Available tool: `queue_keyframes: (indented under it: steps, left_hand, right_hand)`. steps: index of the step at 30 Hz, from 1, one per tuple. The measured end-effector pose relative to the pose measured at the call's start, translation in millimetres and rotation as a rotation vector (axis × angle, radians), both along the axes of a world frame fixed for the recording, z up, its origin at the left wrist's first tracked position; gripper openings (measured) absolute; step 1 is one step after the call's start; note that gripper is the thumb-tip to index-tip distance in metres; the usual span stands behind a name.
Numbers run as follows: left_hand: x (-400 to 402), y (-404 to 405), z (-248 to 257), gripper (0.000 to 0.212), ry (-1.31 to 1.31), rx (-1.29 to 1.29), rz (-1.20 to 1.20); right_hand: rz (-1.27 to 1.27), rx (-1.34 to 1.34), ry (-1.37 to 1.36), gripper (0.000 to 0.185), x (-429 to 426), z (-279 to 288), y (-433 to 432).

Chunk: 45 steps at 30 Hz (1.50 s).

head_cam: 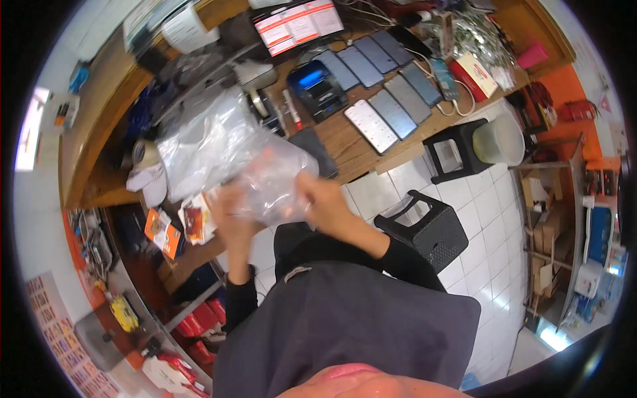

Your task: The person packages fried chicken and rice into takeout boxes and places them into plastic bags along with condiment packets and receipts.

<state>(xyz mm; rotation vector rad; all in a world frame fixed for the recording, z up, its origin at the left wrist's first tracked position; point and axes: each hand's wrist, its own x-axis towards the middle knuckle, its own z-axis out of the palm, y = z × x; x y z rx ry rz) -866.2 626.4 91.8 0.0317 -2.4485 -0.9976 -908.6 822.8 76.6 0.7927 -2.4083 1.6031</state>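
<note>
Between my hands is a clear plastic bag (278,179) with something orange showing faintly inside. My right hand (321,199) grips the bag's right side. At its left edge is my left hand (231,206), blurred, its fingers on the plastic. A stack of clear plastic bags (206,139) lies on the wooden desk just beyond. Close behind the held bag sits a dark flat pouch or pad (316,151). What exactly the bag contains cannot be made out.
On the desk (343,137) are a label printer (317,89), several smartphones (373,127), a marker (292,109), a monitor (298,25) and a red-and-white box (473,77). Two black plastic stools (428,229) stand on the tiled floor at right. An orange-and-white box (164,233) lies at left.
</note>
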Motion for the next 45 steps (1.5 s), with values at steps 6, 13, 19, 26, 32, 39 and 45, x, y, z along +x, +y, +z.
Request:
queue_keyframes:
  steps: [6,13,19,26,32,39,45]
  left_hand:
    - [17.3,-67.0,-10.7,0.039,0.02,0.385,0.236]
    - [105.9,-108.8,19.3,0.032,0.102,0.365,0.437]
    - [163.4,-143.9,17.3,0.032,-0.005,0.296,0.49]
    - [150.5,-123.8,11.2,0.033,-0.167,0.279,0.295]
    - [113.3,-98.0,7.9,0.029,-0.291,0.22,0.157]
    - [80.7,-87.9,0.4,0.027,-0.36,0.225,0.15]
    - [58.9,-70.5,12.1,0.024,-0.377,0.122,0.204]
  right_hand:
    - [-0.356,0.329,-0.036,0.042,-50.6,-27.8,48.6]
    - [0.025,-0.211,-0.54,0.058,-25.2,-62.8,5.4]
    - [-0.371,0.64,-0.298,0.089,-30.5,-147.6,7.2]
    - [-0.432,0.67,-0.242,0.1,-35.8,-149.9,-20.7]
    - [-0.531,0.715,-0.247,0.1,-45.5,-149.1,-31.0]
    - [-0.325,0.649,0.052,0.047,-146.3,-144.0,-58.4]
    - [-0.444,0.856,-0.074,0.027,-208.6,-188.1,-99.4]
